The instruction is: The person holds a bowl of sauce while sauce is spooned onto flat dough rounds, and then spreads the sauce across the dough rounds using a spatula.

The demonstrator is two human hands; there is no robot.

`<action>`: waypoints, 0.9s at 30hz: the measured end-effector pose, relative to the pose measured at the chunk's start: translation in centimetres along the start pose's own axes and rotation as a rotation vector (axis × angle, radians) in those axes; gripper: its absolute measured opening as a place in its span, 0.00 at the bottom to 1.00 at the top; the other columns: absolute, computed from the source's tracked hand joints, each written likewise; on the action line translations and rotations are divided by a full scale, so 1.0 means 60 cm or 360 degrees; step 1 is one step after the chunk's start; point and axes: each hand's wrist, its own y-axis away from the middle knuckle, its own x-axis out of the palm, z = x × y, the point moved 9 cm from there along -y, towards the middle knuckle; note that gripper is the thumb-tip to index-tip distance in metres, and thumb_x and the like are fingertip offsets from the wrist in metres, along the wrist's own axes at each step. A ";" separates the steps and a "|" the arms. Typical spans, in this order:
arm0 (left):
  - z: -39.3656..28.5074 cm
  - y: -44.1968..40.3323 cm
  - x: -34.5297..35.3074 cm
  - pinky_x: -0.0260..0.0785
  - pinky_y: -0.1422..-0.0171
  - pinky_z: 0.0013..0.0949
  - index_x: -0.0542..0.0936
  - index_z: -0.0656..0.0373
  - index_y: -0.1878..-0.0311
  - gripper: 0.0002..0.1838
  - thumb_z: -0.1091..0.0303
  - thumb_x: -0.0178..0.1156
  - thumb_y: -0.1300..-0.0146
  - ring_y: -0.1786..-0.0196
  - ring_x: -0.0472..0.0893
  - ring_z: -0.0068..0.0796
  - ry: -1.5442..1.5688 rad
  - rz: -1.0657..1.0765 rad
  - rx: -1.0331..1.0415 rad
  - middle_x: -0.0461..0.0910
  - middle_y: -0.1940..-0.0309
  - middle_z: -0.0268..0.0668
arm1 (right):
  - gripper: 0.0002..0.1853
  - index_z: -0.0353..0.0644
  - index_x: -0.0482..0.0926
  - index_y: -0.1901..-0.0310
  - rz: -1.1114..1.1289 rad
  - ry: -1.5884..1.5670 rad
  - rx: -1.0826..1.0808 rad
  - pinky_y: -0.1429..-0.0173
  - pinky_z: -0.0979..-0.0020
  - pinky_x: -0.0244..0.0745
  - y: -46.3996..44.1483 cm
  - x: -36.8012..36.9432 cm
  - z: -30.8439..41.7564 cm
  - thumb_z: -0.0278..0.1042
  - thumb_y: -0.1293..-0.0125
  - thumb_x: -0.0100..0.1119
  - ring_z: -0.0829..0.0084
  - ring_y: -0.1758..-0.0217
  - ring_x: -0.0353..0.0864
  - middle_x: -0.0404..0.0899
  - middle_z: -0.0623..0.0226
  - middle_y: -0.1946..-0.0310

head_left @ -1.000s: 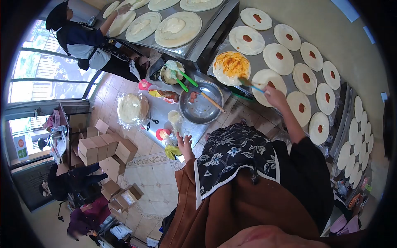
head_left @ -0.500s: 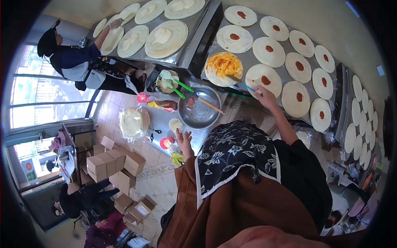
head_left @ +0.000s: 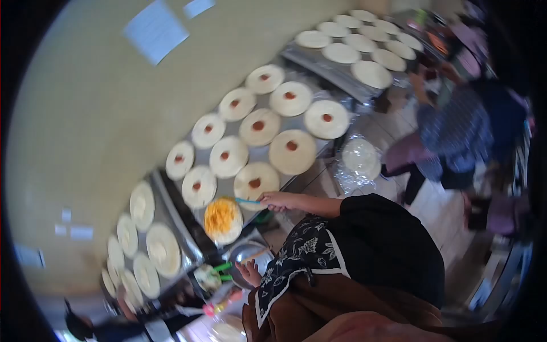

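My right hand (head_left: 276, 200) is closed on the thin blue handle of a spreading tool (head_left: 245, 200). Its far end reaches the upper edge of a round flatbread (head_left: 231, 233) spread with a mixed orange and yellow topping (head_left: 219, 216); the end's shape is too blurred to tell. Beside it lies a pale flatbread (head_left: 256, 181) with a red-brown dab of sauce in the middle. My left hand (head_left: 249, 273) is held out with its fingers apart and nothing in it. Close to it are a steel bowl (head_left: 263, 257) with a wooden-handled utensil and a container (head_left: 207, 278) with green-handled tools.
More sauce-dabbed flatbreads cover the metal griddle (head_left: 250, 151). Flatbreads with creamy dollops lie on another griddle (head_left: 178, 196) at left. Plain rounds fill a third griddle (head_left: 319, 62). One co-worker (head_left: 456, 131) stands right; another (head_left: 114, 328) is lower left. Plastic-wrapped rounds (head_left: 362, 158) are near the floor.
My view has swung to the right, bringing the third griddle and a nearby co-worker into sight. The tool's end has shifted to the topped flatbread's edge. My left hand stays open.
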 end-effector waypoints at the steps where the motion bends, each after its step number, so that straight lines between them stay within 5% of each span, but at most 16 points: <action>1: -0.014 -0.019 0.034 0.66 0.50 0.35 0.50 0.44 0.29 0.35 0.70 0.51 0.36 0.51 0.77 0.32 -0.0083 0.0050 0.0043 0.53 0.33 0.44 | 0.16 0.56 0.67 0.45 -0.0003 -0.0006 -0.0009 0.87 0.84 0.44 0.017 -0.015 0.000 0.44 0.32 0.49 0.90 0.87 0.50 0.60 0.82 0.81; 7: -0.086 -0.029 0.268 0.66 0.52 0.28 0.51 0.56 0.29 0.35 0.70 0.53 0.37 0.50 0.76 0.29 -0.0138 0.0546 0.0187 0.59 0.36 0.41 | 0.17 0.57 0.66 0.43 -0.0110 -0.0210 -0.0151 0.84 0.84 0.43 0.108 -0.097 -0.016 0.44 0.32 0.48 0.91 0.87 0.49 0.58 0.84 0.82; 12: -0.065 -0.031 0.364 0.66 0.57 0.24 0.52 0.56 0.30 0.33 0.73 0.52 0.37 0.53 0.77 0.29 -0.0117 0.0867 0.0223 0.63 0.39 0.41 | 0.16 0.56 0.66 0.43 -0.0218 -0.0298 -0.0200 0.84 0.84 0.44 0.143 -0.172 -0.017 0.43 0.31 0.47 0.90 0.86 0.50 0.58 0.83 0.82; 18: -0.075 -0.022 0.413 0.66 0.62 0.20 0.51 0.56 0.30 0.32 0.73 0.50 0.36 0.55 0.78 0.29 -0.0172 0.0794 0.0177 0.65 0.41 0.41 | 0.16 0.56 0.66 0.43 -0.0220 -0.0369 -0.0194 0.85 0.85 0.43 0.159 -0.219 0.011 0.43 0.31 0.46 0.91 0.86 0.49 0.58 0.82 0.82; 27: -0.054 -0.057 0.480 0.66 0.55 0.26 0.52 0.50 0.30 0.34 0.76 0.51 0.39 0.54 0.79 0.33 -0.0100 0.0861 -0.0055 0.54 0.32 0.41 | 0.15 0.56 0.66 0.46 -0.0086 -0.0393 -0.0207 0.86 0.85 0.43 0.139 -0.274 0.037 0.43 0.33 0.48 0.91 0.87 0.49 0.58 0.82 0.82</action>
